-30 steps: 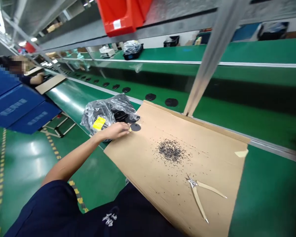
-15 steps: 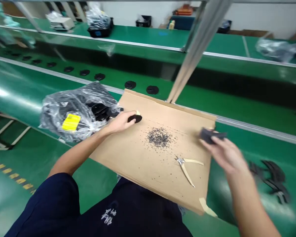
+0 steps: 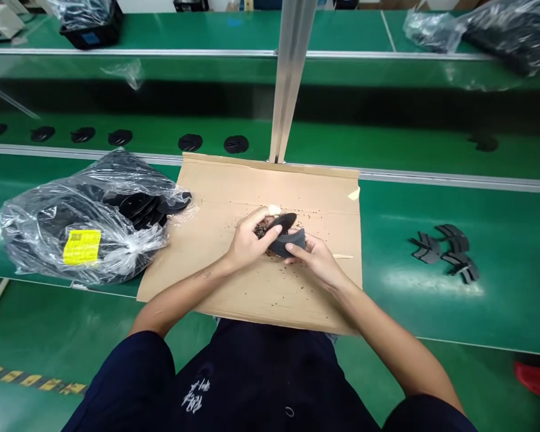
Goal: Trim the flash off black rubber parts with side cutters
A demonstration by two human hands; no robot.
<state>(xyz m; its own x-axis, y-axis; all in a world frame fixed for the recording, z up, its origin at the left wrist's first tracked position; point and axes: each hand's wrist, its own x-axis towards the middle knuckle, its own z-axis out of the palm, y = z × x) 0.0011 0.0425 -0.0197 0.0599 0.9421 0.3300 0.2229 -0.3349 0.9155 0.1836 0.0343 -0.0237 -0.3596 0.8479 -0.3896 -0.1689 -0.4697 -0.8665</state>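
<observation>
Over the middle of a cardboard sheet (image 3: 216, 186), my left hand (image 3: 251, 238) grips a thin round black disc (image 3: 284, 223). My right hand (image 3: 317, 258) is closed on a curved black part (image 3: 288, 242), held up against the disc's lower edge. Small black bits (image 3: 261, 229) lie scattered on the cardboard beneath and around both hands. One pale handle of the pliers (image 3: 342, 257) shows right of my right hand; the rest of them is hidden behind it.
A clear plastic bag of black discs (image 3: 83, 204) with a yellow label lies at the left. Several curved black parts (image 3: 454, 246) rest on the green bench at the right. More discs (image 3: 190, 142) line the strip behind, and a metal post (image 3: 288, 90) rises at the cardboard's back edge.
Both hands have come together over the cardboard, the right one moving left with the curved part, bringing it against the disc. The view has turned and levelled.
</observation>
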